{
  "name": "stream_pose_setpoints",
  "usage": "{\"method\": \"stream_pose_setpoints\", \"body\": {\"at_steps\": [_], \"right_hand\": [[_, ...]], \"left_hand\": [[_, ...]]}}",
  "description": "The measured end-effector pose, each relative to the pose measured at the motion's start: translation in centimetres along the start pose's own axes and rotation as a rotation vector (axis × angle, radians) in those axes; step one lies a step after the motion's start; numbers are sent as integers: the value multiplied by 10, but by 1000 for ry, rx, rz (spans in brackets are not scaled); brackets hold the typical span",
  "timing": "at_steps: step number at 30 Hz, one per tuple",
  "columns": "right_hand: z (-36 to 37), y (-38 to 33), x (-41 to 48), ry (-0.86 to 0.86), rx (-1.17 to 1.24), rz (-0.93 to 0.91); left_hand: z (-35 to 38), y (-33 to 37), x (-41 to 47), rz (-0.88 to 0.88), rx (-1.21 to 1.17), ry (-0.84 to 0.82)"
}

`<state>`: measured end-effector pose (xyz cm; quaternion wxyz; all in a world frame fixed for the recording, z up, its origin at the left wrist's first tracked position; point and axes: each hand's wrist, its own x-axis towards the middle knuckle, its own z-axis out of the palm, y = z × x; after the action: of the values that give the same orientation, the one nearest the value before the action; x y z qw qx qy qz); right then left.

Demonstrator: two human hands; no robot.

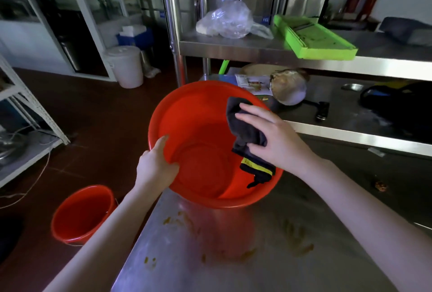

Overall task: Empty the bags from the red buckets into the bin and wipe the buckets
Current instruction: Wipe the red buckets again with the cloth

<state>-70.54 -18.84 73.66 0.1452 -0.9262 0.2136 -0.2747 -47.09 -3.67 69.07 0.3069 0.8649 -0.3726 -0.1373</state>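
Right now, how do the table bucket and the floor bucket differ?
The table bucket is tilted; the floor bucket stands upright. The left hand grips the table bucket's rim and the right hand presses a dark cloth inside it; the floor bucket is untouched. Both are red, with no bag inside.

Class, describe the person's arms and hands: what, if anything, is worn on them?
The left hand and right hand are bare: no gloves, rings or watch show. The left forearm and right forearm are uncovered to the picture's edge; no sleeve is visible.
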Motion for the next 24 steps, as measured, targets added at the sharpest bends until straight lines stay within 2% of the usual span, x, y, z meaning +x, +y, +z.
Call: {"method": "stream_pose_setpoints", "body": {"at_steps": [7, 10, 12, 13, 15, 16, 18, 20, 22, 24], "right_hand": [[-6, -9, -41, 12, 55, -4], [-4, -8, -57, 28, 87, 9], [-2, -6, -66, 41, 95, 14], [0, -5, -70, 52, 98, 21], [7, -3, -81, 80, 110, 46], [11, -3, -87, 91, 120, 67], [20, -3, -100, 105, 145, 118], [28, -5, -111, 125, 174, 167], [34, -10, -119, 158, 215, 221], [41, -18, -124, 207, 263, 267]], "left_hand": [[-6, -6, -27, -260, -343, 74], [-10, -14, -37, -371, -463, 35], [-13, -19, -49, -387, -446, -40], [-14, -21, -56, -353, -340, -92], [-15, -30, -69, -222, 38, -189], [-16, -34, -74, -148, 250, -171], [-20, -33, -84, 45, 540, 54], [-19, -24, -87, 404, 599, 203], [-9, -9, -82, 700, 566, 53], [6, 7, -76, 766, 571, -154]]}}
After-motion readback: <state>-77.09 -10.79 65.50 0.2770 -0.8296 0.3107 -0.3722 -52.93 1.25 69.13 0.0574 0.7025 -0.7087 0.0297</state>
